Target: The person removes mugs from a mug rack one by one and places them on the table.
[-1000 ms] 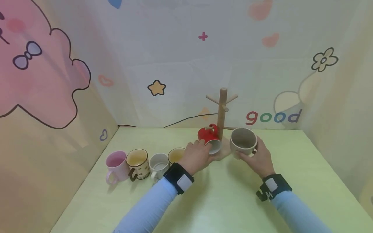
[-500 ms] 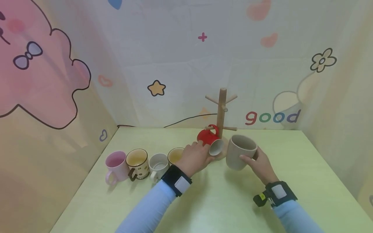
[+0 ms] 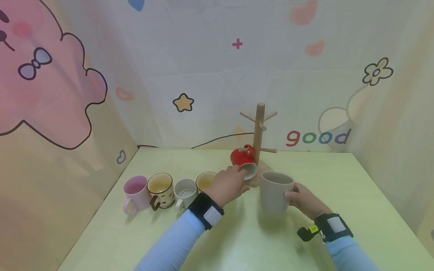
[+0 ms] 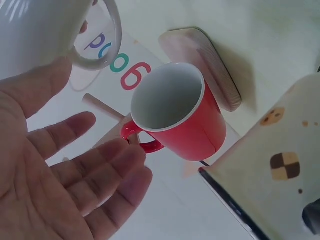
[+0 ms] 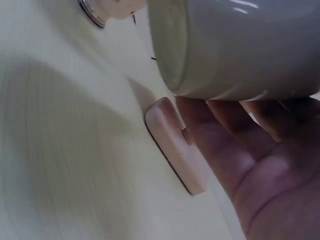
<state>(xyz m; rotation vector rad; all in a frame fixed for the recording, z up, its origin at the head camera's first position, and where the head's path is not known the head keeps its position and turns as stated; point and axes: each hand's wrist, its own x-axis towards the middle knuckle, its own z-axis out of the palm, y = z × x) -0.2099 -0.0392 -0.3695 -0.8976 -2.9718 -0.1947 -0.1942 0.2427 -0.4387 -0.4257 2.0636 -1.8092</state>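
A red mug [image 3: 240, 157] with a white inside hangs tilted by its handle on a lower peg of the wooden mug tree [image 3: 258, 141]. My left hand [image 3: 226, 185] is at this mug; the left wrist view shows its fingers [image 4: 112, 172] loosely extended, tips overlapping the red handle. My right hand [image 3: 306, 200] grips a pale grey mug [image 3: 274, 194] at its handle side. That mug is upright in front of the tree, low over the table. In the right wrist view its wall [image 5: 250, 55] covers part of the fingers.
Left of my left hand stand a pink mug [image 3: 136, 195], a cream mug with a brown handle [image 3: 164, 197], a white ribbed mug [image 3: 185, 192] and a partly hidden yellow-lined mug [image 3: 205, 181]. The tree's upper pegs [image 3: 271, 114] stick out bare. A printed cloth [image 3: 210, 82] backs the table.
The grey mug has come down and slightly left with my right hand, its opening now seen less from above. The red mug swung slightly right and back while my left hand stayed beside it.
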